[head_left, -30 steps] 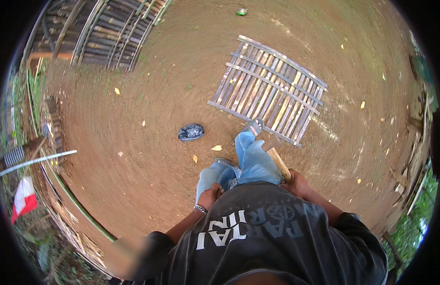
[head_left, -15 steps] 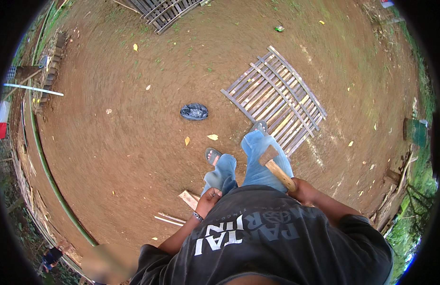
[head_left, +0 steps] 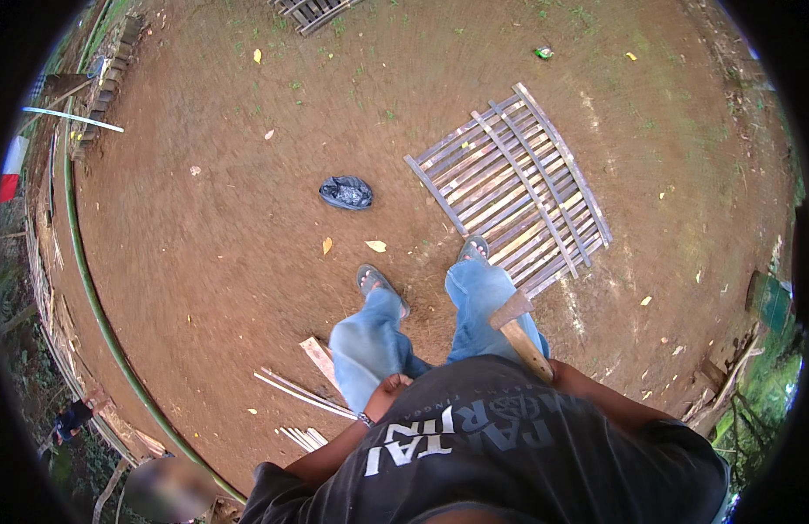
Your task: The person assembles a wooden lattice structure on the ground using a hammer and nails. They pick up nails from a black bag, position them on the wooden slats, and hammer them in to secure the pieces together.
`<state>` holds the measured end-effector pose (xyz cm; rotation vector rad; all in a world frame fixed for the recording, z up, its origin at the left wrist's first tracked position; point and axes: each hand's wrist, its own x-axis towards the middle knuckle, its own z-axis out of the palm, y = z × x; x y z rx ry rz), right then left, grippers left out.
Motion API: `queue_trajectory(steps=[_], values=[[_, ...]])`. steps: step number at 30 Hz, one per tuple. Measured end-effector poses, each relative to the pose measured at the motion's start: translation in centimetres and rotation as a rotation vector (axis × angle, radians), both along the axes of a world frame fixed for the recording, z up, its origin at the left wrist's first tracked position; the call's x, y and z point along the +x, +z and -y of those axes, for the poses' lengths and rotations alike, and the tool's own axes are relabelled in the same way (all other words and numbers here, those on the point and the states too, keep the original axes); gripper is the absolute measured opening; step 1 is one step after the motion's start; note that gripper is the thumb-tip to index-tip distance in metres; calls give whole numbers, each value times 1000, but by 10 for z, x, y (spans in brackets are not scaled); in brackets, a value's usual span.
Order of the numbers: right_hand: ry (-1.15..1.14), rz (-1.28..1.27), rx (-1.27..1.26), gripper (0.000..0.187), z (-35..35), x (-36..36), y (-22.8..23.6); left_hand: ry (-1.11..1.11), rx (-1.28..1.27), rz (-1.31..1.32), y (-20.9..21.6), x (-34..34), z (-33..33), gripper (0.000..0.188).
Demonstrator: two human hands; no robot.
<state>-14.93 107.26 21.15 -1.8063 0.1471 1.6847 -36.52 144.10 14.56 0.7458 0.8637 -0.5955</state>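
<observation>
My right hand (head_left: 557,371) grips a hatchet by its wooden handle (head_left: 525,345). The hatchet's head (head_left: 511,308) is dull, brownish metal and lies in front of my right trouser leg. Part of that hand is hidden by my dark shirt. My left hand (head_left: 389,390) hangs by my left thigh, next to the shirt hem. Its fingers are mostly hidden, and nothing shows in it. Just ahead of my right foot lies a slatted wooden panel (head_left: 518,175) with crossbars.
A black plastic bag (head_left: 346,192) lies on bare soil ahead. A wooden board (head_left: 320,360) and thin pale strips (head_left: 301,393) lie left of my legs. A long green pole (head_left: 99,314) curves along the left. Another slatted panel (head_left: 313,10) is at the far edge; a person (head_left: 72,419) is at lower left.
My left leg has swung out and more strips show beside it. The hatchet has shifted slightly, still in my right hand. The view has moved, so ground objects sit at slightly different places.
</observation>
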Motion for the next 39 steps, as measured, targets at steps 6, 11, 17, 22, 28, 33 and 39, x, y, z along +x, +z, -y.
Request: queue_trajectory(steps=[6, 11, 17, 22, 28, 33, 39], values=[[-130, 44, -136, 32, 12, 84, -67, -601, 685, 108, -82, 70, 27, 19], [-205, 278, -15, 35, -11, 166, -229, -328, 882, 321, -251, 179, 9, 19], [-103, 461, 106, 38, -81, 253, -404, -69, 1154, 438, -481, 285, -5, 16], [-41, 456, 70, 40, -100, 268, -509, 59, 1031, 333, -595, 337, 11, 15], [-23, 445, 41, 41, -94, 233, -583, 122, 1397, 482, -669, 365, 25, 12], [-8, 346, 51, 37, -90, 211, -594, 73, 1628, 553, -684, 372, 27, 9], [107, 495, 57, 36, -87, 202, -624, 21, 1692, 608, -686, 376, 27, 8]])
